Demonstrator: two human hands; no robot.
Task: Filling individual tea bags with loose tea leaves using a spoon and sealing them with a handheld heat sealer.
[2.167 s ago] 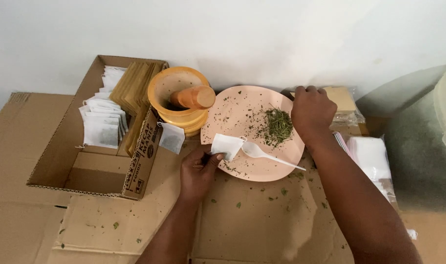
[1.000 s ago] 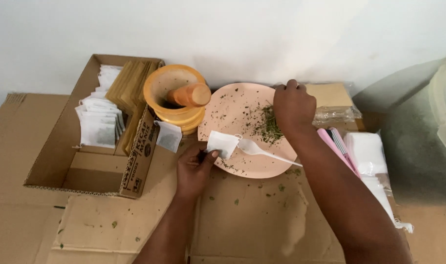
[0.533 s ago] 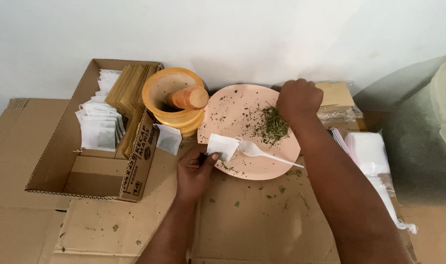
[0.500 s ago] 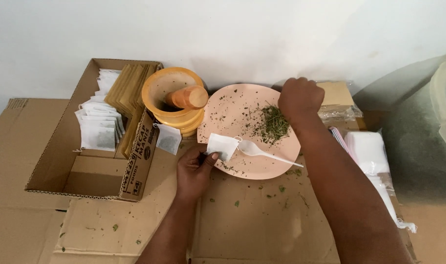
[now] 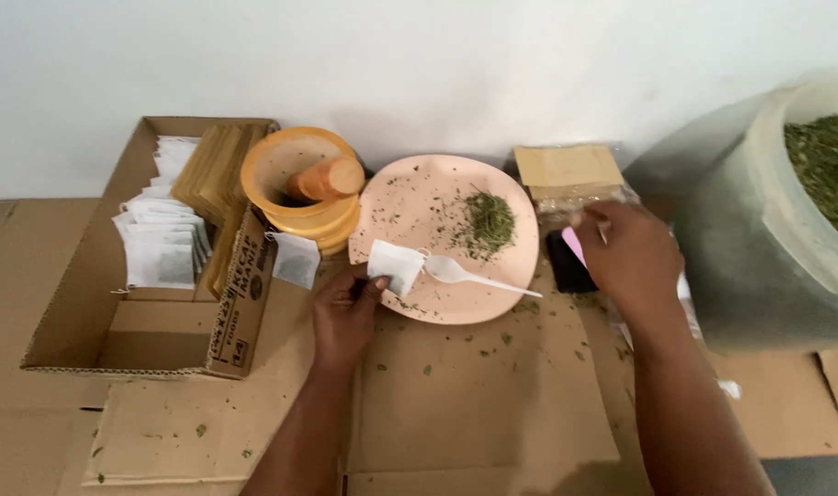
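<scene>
Left hand (image 5: 343,317) sits just below the middle of the frame, grip pinched on a small white paper sachet (image 5: 394,266) and holding it against the lower left rim of the pink plate (image 5: 410,197). The sachet looks empty and a bit tilted, with its top edge turned toward the plate.

A white plastic spoon (image 5: 469,275) lies on the plate right beside the sachet. Its bowl is nearly touching the paper and its handle runs out to the right, over the plate's edge. A small heap of dried green herb (image 5: 489,220) sits on the right half of the plate, with crumbs scattered all round it and on the cardboard (image 5: 474,413) that covers the surface underneath.

Right hand (image 5: 628,257) is off the plate, right of centre, over some pink and dark flat stuff beside a clear-wrapped tan packet (image 5: 570,174). Its fingers are curled in, but I can't tell if they've actually got hold of anything; there's a thin pale bit near the fingertips that's too small to make out.

Upper middle, behind the plate, is a yellow bowl (image 5: 295,184) with an orange pestle-like thing (image 5: 327,177) lying in it. At the left, an open cardboard box (image 5: 79,303) holds rows of white sachets (image 5: 160,243) and brown envelopes (image 5: 212,170). One more white sachet (image 5: 296,260) leans against the box's side. At the far right is a big translucent tub (image 5: 759,239) full of the green herb.
</scene>
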